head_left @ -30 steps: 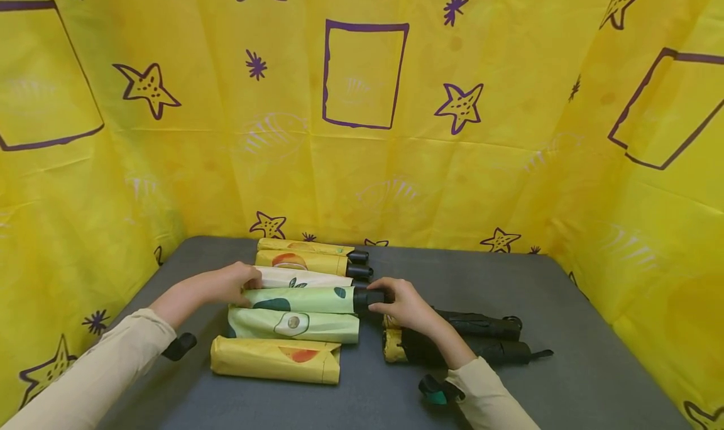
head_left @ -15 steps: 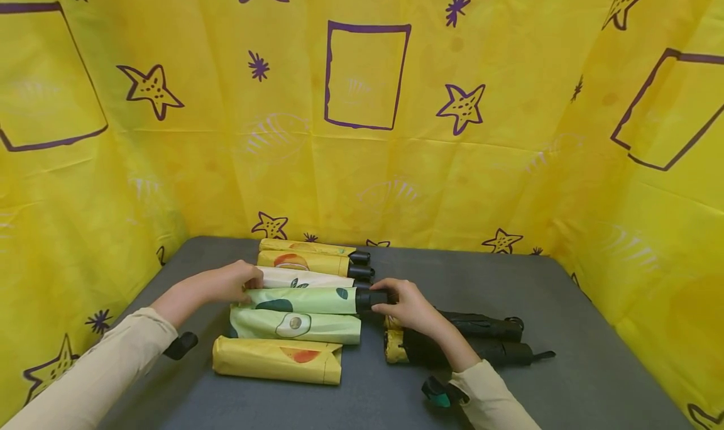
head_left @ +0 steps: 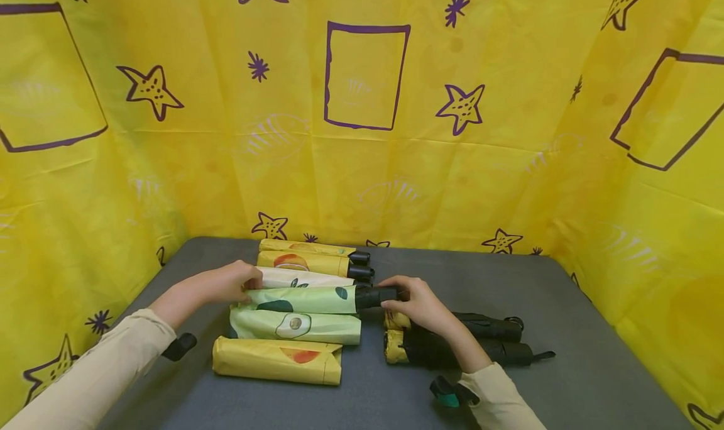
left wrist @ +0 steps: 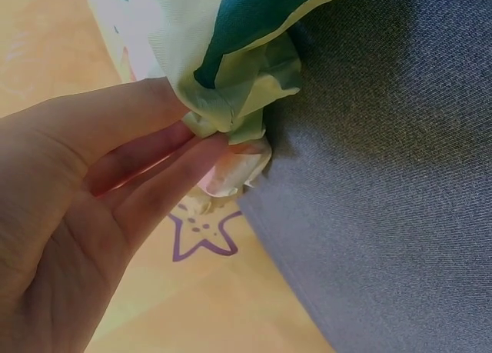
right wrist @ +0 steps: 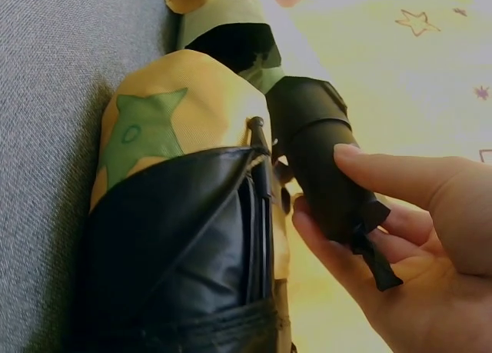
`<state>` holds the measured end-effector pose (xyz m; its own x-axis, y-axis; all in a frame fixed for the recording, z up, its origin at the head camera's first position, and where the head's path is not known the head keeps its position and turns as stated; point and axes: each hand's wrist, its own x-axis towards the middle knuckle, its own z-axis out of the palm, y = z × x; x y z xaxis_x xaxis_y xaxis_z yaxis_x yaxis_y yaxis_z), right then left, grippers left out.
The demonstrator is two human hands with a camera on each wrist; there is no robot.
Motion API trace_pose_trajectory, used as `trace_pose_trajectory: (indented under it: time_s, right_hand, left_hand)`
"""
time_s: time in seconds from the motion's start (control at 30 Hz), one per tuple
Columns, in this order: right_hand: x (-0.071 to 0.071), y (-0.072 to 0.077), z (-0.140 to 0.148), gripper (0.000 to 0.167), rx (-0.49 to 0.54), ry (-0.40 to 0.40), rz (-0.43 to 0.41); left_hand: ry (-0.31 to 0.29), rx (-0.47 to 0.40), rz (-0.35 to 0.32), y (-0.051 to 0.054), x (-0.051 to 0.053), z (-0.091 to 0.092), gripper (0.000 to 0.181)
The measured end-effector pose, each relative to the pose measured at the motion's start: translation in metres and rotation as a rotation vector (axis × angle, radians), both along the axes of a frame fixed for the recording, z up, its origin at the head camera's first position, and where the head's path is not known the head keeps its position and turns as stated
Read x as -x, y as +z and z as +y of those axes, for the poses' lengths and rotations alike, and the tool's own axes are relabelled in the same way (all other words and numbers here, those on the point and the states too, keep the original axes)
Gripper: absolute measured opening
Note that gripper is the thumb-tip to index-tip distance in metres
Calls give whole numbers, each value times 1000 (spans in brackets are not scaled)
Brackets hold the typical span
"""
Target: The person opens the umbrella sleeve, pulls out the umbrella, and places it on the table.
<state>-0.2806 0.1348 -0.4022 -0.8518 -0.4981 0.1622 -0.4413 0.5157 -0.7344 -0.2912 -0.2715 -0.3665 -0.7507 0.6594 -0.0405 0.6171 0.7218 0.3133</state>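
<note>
A light green sleeve (head_left: 311, 300) with dark green leaves lies across the row, a black umbrella handle (head_left: 374, 297) sticking out of its right end. My left hand (head_left: 229, 282) pinches the sleeve's left end; in the left wrist view, thumb and fingers grip the gathered green cloth (left wrist: 223, 107). My right hand (head_left: 421, 304) holds the black handle between thumb and fingers, and the right wrist view shows the handle (right wrist: 319, 153) with a short strap at its tip. Below lies another green sleeve (head_left: 328, 327) with an avocado print.
A yellow sleeve (head_left: 271, 359) lies nearest the front. Behind are a cream one (head_left: 283, 278) and two yellow ones (head_left: 317, 263) with black handles. Two black umbrellas (head_left: 503, 352) with yellow ends lie right, beneath my right forearm. Yellow printed cloth (head_left: 362, 185) surrounds the grey table (head_left: 509, 279).
My right hand has moved slightly right with the handle, and more black shows outside the green sleeve. My left hand stays at the sleeve's left end.
</note>
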Motion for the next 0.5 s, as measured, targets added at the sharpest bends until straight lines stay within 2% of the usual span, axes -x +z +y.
trace_pose_trajectory:
  time_s: [0.17, 0.4, 0.5]
  right_hand:
    - [-1, 2, 4, 35, 5, -6, -1]
    - [-2, 5, 13, 36, -20, -14, 58]
    - [-2, 7, 19, 37, -18, -23, 58]
  left_hand:
    - [1, -1, 9, -1, 0, -1, 20]
    - [6, -8, 23, -4, 1, -2, 19]
    - [12, -7, 27, -4, 1, -3, 19]
